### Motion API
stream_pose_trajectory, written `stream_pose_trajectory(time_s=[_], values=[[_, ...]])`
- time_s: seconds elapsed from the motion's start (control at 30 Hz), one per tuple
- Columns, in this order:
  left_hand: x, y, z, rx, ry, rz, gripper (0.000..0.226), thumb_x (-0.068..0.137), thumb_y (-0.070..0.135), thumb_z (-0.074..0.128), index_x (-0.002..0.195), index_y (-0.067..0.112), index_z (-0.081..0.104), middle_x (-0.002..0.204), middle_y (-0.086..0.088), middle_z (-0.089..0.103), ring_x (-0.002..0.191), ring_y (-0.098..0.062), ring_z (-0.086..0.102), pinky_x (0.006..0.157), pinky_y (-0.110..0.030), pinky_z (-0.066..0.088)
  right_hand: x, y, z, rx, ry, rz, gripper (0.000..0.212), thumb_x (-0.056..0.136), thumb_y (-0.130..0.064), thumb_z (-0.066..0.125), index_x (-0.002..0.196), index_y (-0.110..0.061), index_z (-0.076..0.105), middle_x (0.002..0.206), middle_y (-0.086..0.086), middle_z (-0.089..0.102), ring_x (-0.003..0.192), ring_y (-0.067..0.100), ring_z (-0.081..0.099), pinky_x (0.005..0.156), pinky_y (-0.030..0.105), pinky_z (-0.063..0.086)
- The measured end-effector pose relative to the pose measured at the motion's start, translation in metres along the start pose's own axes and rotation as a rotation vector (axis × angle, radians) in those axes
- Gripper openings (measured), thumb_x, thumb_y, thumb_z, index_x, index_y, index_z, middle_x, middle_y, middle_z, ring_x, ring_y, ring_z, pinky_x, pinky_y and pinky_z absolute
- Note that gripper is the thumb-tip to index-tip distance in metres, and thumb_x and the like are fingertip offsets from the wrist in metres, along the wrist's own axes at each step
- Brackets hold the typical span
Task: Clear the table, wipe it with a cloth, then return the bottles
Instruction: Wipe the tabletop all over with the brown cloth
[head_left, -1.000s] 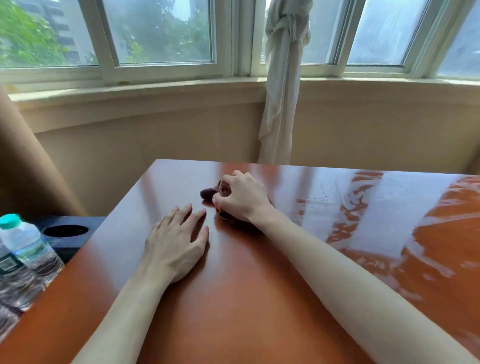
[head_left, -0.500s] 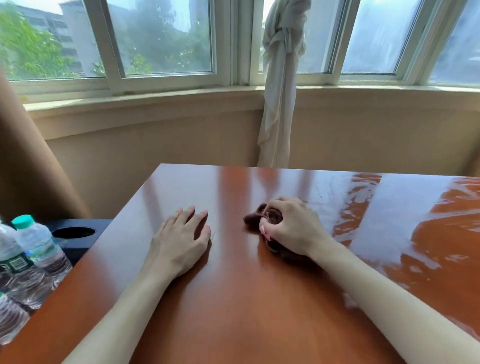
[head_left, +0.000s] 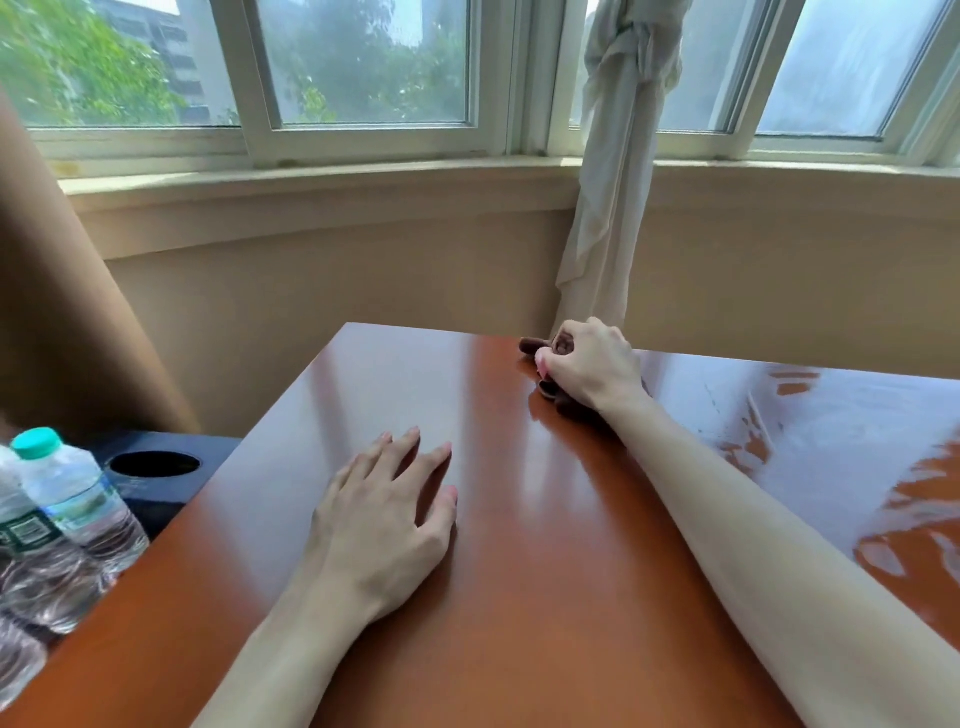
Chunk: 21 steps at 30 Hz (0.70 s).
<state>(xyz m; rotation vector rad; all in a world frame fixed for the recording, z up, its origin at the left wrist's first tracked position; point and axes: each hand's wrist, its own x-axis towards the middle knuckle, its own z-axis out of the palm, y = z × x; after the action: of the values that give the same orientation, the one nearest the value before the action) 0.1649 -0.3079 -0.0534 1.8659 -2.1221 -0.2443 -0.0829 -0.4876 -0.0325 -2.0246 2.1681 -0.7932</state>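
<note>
Across most of the view spreads the glossy reddish table, streaked with wet smears on its right side. Behind it hang a knotted pale curtain and the windows, well clear of the work. Off the table's left edge stand the water bottles, bunched together beside a dark stand with a round hole. They look light, thin-walled and easily dented or toppled, so I would take each around its middle. Flat on the table rests the left hand, fingers straight and spread, holding nothing, seemingly bracing. Near the far edge, the right hand has its fingers curled round the dark brown cloth, bunched and pressed against the surface. Soft and limp, the cloth should wad readily in the palm and glide on the slick top. Nothing on the table blocks its path.
</note>
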Motion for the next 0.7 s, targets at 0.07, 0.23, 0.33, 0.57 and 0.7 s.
stream_pose_trajectory(time_s=[0.07,0.23,0.33,0.57,0.7], values=[[-0.002,0.001,-0.001,-0.013,-0.015,-0.011,0.060,0.092,0.062,0.026,0.149,0.048,0.034,0.164,0.017,0.022,0.153,-0.009,0.012,0.123,-0.034,0.013,-0.037,-0.007,-0.008,-0.015,-0.045,-0.057,0.029,0.079,-0.051,0.065,0.093,-0.026,0.068,0.099,-0.001,0.057,0.107,0.029,0.055,0.081,0.039,0.044],[-0.006,0.006,-0.030,-0.618,-0.034,-0.131,0.044,0.097,0.038,0.051,0.141,0.033,0.056,0.148,0.004,0.052,0.125,-0.005,0.052,0.097,-0.016,0.042,-0.183,-0.054,-0.042,0.043,-0.117,-0.294,0.032,0.079,-0.055,0.061,0.096,-0.029,0.066,0.096,-0.007,0.054,0.101,0.024,0.054,0.075,0.035,0.042],[-0.009,-0.005,-0.055,-0.761,0.027,-0.197,0.035,0.094,0.027,0.053,0.127,0.028,0.066,0.128,-0.006,0.065,0.099,-0.006,0.062,0.077,-0.013,0.047,-0.279,-0.086,-0.057,0.162,-0.167,-0.519,0.025,0.079,-0.051,0.059,0.090,-0.029,0.063,0.095,-0.010,0.056,0.095,0.019,0.051,0.074,0.033,0.043],[-0.030,-0.090,-0.061,-0.065,0.009,-0.246,0.065,0.086,0.060,0.039,0.142,0.030,0.053,0.151,-0.006,0.044,0.140,-0.026,0.038,0.115,-0.043,0.032,-0.240,-0.111,-0.041,0.198,-0.259,-0.572,0.019,0.082,-0.049,0.065,0.092,-0.032,0.067,0.095,-0.010,0.059,0.095,0.017,0.052,0.076,0.034,0.045],[-0.036,-0.110,-0.044,-0.015,0.050,-0.199,0.056,0.096,0.059,0.041,0.149,0.040,0.039,0.161,0.005,0.030,0.148,-0.017,0.028,0.116,-0.043,0.032,-0.145,-0.112,-0.003,0.142,-0.208,-0.356,0.018,0.081,-0.049,0.068,0.085,-0.033,0.064,0.086,-0.012,0.051,0.098,0.020,0.053,0.075,0.036,0.041]])
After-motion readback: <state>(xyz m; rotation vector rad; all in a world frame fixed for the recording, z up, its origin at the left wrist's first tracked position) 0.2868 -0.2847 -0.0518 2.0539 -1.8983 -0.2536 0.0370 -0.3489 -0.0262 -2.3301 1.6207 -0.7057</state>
